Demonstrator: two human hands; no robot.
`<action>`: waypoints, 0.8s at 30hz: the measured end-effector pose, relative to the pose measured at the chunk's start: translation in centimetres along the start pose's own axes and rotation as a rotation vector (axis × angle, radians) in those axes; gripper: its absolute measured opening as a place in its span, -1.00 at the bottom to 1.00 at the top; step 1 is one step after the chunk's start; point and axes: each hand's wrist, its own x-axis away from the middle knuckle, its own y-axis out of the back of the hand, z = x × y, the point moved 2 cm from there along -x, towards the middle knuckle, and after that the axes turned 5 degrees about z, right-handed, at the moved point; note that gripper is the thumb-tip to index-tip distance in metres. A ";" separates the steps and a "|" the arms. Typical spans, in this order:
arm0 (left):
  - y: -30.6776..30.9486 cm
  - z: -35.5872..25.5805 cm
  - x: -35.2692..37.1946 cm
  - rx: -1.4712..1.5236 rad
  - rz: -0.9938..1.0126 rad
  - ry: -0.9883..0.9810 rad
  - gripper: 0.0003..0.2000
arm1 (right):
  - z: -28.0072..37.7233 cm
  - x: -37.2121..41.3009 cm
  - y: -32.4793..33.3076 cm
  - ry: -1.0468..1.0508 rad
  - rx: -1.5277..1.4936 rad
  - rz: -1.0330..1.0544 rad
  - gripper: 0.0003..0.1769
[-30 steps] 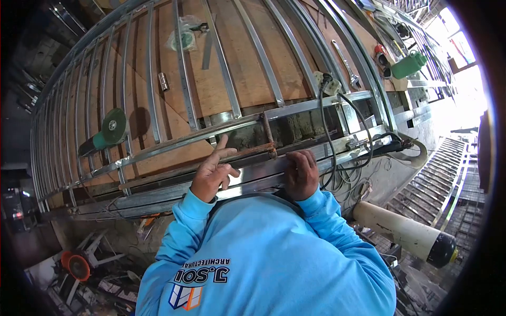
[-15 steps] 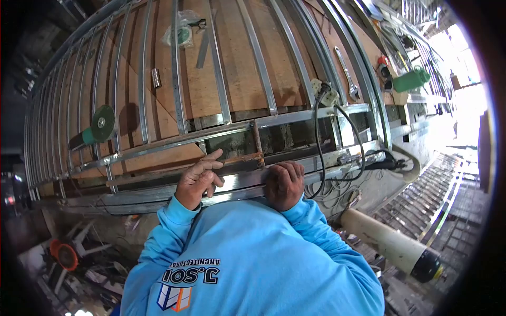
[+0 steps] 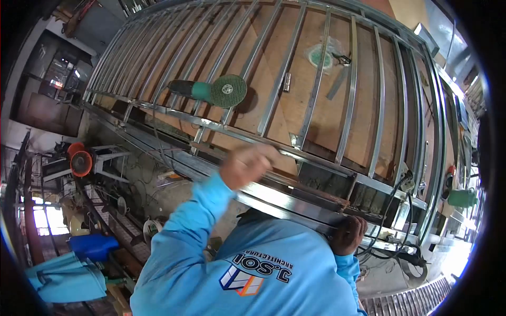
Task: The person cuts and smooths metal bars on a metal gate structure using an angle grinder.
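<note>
My left hand point(image 3: 247, 164) is blurred by motion above the near rails of a metal frame point(image 3: 211, 125); its fingers are smeared, and nothing can be made out in them. My right hand point(image 3: 348, 235) has its fingers curled at a shiny metal rail point(image 3: 279, 199) close to my body. A green-and-black angle grinder point(image 3: 201, 90) with a large disc lies on the frame's bars, beyond my left hand. Farther in, a small metal cylinder point(image 3: 286, 82) and a clear plastic bag point(image 3: 319, 56) with something green rest on the wooden boards.
A power socket point(image 3: 407, 182) with black cables sits at the frame's right end. A green bottle point(image 3: 461, 198) is at the far right. On the left are an orange round object point(image 3: 81, 164), a blue container point(image 3: 94, 246) and light-blue cloth point(image 3: 71, 279).
The view has swung left, bringing the workshop's left side into sight. My left hand has lifted toward the frame's near rail and blurred. My right hand stays curled at the rail.
</note>
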 end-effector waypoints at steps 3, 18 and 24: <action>11.7 -0.5 -0.9 -0.797 -0.425 0.043 -0.74 | 1.2 -0.5 0.1 0.019 -0.078 0.012 -0.77; 30.6 10.1 -8.4 -1.319 0.185 0.373 -0.46 | 7.7 1.6 3.8 -0.344 0.086 -0.309 -0.64; 33.2 7.8 -6.0 -1.467 -0.122 0.239 -0.49 | 12.0 1.6 1.9 -0.256 -0.064 -0.218 -0.60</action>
